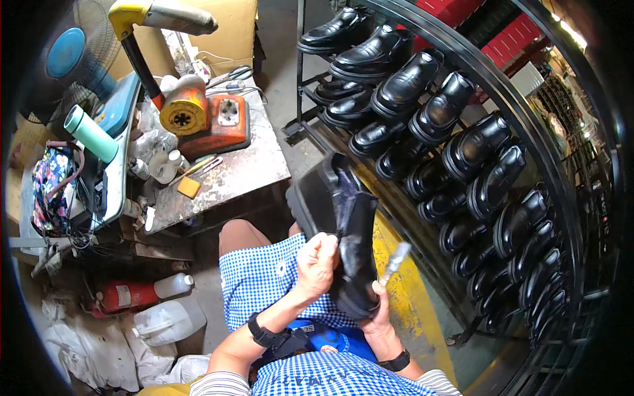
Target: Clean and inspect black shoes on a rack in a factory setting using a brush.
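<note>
Black leather footwear [356, 247] is held upright over my lap, its thick sole edge turned to the left. I cannot tell if it is one shoe or two pressed together. My left hand [317, 263] is closed in a fist against its left side, and what the fingers grip is hidden. At the lower right my right hand [378, 309] is wrapped round the toe end. Beside its thumb a narrow whitish, blurred item [397, 259] sticks up, seemingly pinched there. A blue checked apron [261, 274] covers my lap.
A rack [462, 317] of several black shoes [404, 82] stands on the right. At the left, a worn workbench [254, 158] bears an orange machine [228, 122], a yellow sponge block [189, 187], and scissors [239, 74]. White jugs [170, 323] and a green bottle [90, 134] are farther left.
</note>
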Demonstrator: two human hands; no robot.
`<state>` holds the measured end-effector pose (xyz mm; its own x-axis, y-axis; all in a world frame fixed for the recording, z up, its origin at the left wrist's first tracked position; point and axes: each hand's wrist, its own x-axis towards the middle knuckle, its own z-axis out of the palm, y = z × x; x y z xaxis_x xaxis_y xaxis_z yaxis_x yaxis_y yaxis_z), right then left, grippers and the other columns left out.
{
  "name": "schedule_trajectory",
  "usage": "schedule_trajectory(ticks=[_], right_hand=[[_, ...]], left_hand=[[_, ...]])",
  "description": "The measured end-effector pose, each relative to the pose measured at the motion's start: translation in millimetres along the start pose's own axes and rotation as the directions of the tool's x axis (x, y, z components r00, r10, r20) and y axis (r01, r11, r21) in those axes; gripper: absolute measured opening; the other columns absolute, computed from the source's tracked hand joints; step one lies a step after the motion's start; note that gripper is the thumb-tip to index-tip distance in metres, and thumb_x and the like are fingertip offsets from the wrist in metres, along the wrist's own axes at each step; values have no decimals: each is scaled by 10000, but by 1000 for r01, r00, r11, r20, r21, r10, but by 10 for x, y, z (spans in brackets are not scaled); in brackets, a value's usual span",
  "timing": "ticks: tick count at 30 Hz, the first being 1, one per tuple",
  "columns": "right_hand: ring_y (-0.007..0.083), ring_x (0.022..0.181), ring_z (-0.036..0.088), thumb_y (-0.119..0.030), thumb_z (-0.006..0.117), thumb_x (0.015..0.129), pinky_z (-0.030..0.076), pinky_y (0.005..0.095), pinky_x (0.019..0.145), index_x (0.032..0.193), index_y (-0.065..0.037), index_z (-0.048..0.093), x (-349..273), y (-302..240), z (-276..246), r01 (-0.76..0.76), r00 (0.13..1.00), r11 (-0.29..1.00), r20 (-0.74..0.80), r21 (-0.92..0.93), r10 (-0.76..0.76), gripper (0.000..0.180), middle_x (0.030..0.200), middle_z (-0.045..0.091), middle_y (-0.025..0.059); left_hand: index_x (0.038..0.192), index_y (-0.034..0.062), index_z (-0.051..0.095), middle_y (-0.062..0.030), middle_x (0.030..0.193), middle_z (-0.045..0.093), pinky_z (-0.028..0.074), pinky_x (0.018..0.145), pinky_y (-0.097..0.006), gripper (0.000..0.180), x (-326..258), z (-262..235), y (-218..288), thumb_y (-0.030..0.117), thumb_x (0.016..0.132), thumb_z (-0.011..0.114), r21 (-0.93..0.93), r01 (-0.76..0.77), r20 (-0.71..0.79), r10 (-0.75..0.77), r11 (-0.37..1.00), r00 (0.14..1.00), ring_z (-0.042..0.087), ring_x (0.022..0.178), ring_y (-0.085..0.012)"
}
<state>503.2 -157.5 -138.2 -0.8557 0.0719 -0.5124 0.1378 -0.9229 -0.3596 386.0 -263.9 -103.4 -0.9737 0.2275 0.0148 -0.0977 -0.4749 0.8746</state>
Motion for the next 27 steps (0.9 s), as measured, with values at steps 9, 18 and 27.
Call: schedule_trajectory(ticks=[9, 18, 27], right_hand=[[298, 811, 638, -363, 562, 755, 568, 394, 586, 1164, 46, 474, 55, -133, -152, -75, 997, 980, 3, 182, 75, 585, 1037, 590, 205], [305, 989, 571, -335, 612, 740, 476, 418, 864, 1204, 64, 431, 82, -228, -325, -12, 999, 1000, 43, -2, 12, 638, 1156, 521, 217], [250, 927, 600, -169, 626, 711, 517, 375, 811, 1165, 55, 438, 102, -191, -383, 62, 998, 984, -4, -167, -64, 539, 1073, 566, 170]], left_hand=[[652, 148, 338, 56, 503, 252, 176, 354, -203, 289, 229, -502, 136, 198, 920, 434, -109, -7, -294, -25, 994, 955, 195, 394, -40], [776, 67, 519, 26, 600, 459, 319, 441, -172, 147, 154, -634, 178, 167, 885, 515, 250, 15, -220, 42, 968, 975, 386, 493, -28], [1025, 47, 535, -21, 768, 585, 418, 527, -183, 206, 367, -347, 304, 110, 833, 577, 423, -96, 38, 89, 901, 995, 544, 613, -55]])
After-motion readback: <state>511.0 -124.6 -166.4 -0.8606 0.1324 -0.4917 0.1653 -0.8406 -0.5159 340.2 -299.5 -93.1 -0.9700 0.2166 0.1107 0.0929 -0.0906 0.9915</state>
